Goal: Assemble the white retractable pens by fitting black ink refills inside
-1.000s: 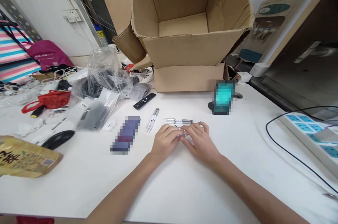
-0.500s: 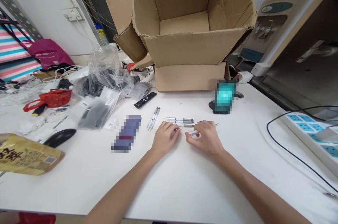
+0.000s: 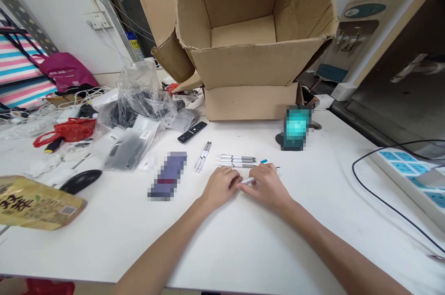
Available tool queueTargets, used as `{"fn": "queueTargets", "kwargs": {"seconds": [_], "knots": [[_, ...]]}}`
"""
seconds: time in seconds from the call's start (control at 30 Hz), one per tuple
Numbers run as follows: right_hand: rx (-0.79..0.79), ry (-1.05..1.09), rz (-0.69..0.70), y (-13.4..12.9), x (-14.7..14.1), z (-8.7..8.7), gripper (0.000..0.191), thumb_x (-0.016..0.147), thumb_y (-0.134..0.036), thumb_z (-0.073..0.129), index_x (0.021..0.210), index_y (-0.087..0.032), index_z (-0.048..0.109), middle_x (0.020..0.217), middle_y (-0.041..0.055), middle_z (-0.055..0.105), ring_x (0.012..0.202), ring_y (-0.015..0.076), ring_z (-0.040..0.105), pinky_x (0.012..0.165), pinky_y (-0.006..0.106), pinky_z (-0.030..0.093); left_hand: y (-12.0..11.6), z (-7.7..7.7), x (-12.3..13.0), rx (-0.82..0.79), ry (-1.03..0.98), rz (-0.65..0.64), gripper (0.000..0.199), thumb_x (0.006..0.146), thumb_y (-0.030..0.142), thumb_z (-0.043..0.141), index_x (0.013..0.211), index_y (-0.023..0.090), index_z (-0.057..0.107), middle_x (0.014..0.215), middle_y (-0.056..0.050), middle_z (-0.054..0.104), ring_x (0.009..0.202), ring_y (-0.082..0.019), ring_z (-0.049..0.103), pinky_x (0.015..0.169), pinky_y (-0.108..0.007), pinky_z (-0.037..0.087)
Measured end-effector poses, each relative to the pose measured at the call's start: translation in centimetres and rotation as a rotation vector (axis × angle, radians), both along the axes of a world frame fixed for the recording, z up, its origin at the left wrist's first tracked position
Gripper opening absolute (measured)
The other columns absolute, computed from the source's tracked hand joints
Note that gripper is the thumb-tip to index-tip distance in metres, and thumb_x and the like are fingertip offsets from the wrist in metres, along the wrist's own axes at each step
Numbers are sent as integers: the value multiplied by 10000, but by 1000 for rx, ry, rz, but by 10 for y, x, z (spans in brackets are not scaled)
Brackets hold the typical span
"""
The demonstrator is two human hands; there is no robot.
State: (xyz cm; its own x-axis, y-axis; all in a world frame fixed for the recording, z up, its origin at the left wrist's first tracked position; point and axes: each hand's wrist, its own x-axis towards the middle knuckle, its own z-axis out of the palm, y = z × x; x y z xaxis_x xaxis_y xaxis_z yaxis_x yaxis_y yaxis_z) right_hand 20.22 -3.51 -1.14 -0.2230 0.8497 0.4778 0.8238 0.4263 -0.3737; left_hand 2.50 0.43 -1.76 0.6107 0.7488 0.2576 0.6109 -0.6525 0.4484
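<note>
Right hand point(image 3: 268, 190) with fingers point(image 3: 263, 170) closed on a slim white pen point(image 3: 248, 180), its tip near the loosely curled, apparently empty left hand point(image 3: 220, 188), just below three white-and-grey pens point(image 3: 236, 161) on a white table point(image 3: 222, 248).

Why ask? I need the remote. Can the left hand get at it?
Probably yes: the left hand rests on the white desk, and the black remote lies ahead of it. Only two pens lie flat nearby, easily passed over.
</note>
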Motion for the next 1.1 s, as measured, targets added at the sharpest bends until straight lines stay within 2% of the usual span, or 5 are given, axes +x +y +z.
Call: {"fn": "queueTargets", "kwargs": {"seconds": [0.47,0.63,0.73,0.9,1.1], "knots": [[38,-6,17,-2,2,0,309,757,-307,626,545,-196,431,533,-8,532,602,150,486,727,343,311,0,0,1,10,14,14,184,914,250,474,771,210,583,744,-9,644,773,-178,563,739,-314,400],[11,91,139,-5,2,6,230,811,-372,629,671,-204,558,641,9,581,670,176,500,728,360,311,0,-3,1,23,9,12,180,918,241,479,780,209,589,729,3,639,740,-159,561,741,-306,396],[-131,488,167,-2,10,14,319,856,-446,556,638,-216,520,615,6,521,624,173,450,658,352,319,0,-3,1,29,11,17,162,916,255,487,816,209,604,744,0,651,745,-158,566,748,-308,400],[-360,1591,147,6,37,36,476,883,-555,368,551,-217,323,551,-47,227,510,129,269,525,303,305,-1,-2,1,36,26,13,179,931,283,472,847,213,613,757,3,658,759,-157,561,775,-310,411],[-503,2049,195,7,47,44,378,837,-437,448,637,-220,212,583,-48,242,517,117,288,511,280,364,-1,-3,0,40,39,7,173,938,293,464,884,217,609,786,4,659,780,-155,558,787,-310,414]]}}
